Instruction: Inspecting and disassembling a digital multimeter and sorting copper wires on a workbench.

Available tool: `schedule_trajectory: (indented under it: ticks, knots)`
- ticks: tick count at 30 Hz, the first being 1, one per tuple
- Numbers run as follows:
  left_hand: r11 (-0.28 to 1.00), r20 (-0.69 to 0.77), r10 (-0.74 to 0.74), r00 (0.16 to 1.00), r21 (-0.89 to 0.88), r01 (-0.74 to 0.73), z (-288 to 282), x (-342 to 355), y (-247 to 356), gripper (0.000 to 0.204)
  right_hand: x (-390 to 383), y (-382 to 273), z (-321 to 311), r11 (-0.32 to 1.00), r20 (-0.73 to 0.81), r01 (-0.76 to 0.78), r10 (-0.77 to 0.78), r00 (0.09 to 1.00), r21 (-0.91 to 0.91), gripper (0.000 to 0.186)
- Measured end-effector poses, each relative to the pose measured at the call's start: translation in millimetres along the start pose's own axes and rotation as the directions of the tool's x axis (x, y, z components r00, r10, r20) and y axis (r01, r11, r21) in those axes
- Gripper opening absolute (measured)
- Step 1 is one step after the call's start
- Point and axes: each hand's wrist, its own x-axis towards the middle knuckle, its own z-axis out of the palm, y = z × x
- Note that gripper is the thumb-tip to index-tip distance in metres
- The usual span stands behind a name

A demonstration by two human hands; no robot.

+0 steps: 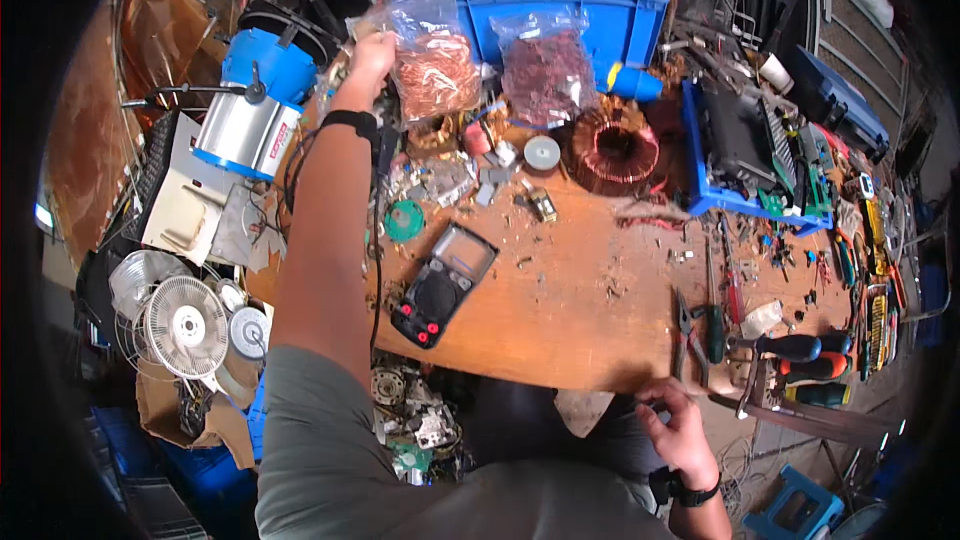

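Note:
My left arm stretches far across the bench. My left hand is curled at the upper left edge of a clear plastic bag of copper wire; its fingertips are hidden. At the front edge of the bench, my right hand has its fingers bent together around something small and dark that I cannot make out. Nearest to it lie long-nosed pliers with red handles. Between my arms, on the wooden bench, is a black meter casing with a clear window and red round parts.
A second bag of dark reddish scrap leans on a blue bin. Beside it sits a copper-wound ring coil. Screwdrivers stand at the right, below a blue crate. At the left are a fan and a blue-and-silver machine.

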Motion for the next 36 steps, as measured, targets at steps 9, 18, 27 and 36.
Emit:
schedule_trajectory:
  ticks: [9,18,27,36]
  knots:
    - [0.899,-0.031,0.422,0.906,0.142,-0.414,-43.3,-76.9,-3.5,0.065,-8.2,-1.8,3.0,0.988,0.032,0.152,-0.151,0.988,-0.026,0.018]
    - [0.685,0.317,0.379,0.869,0.536,-0.494,-50.1,-371.3,-83.7,0.093,-26.7,-2.3,-0.2,0.975,-0.014,0.186,-0.189,0.982,-0.12,0.016]
    - [0.832,0.178,0.236,0.955,0.471,-0.293,-40.7,-393.5,-82.5,0.095,-49.8,-15.4,6.5,0.959,-0.021,0.27,-0.273,0.962,-0.09,0.017]
    - [0.698,0.251,0.259,0.933,-0.716,-0.001,-88.0,-442.5,-97.3,0.057,-33.5,-27.0,4.7,0.934,-0.091,0.212,-0.247,0.965,-0.288,0.017]
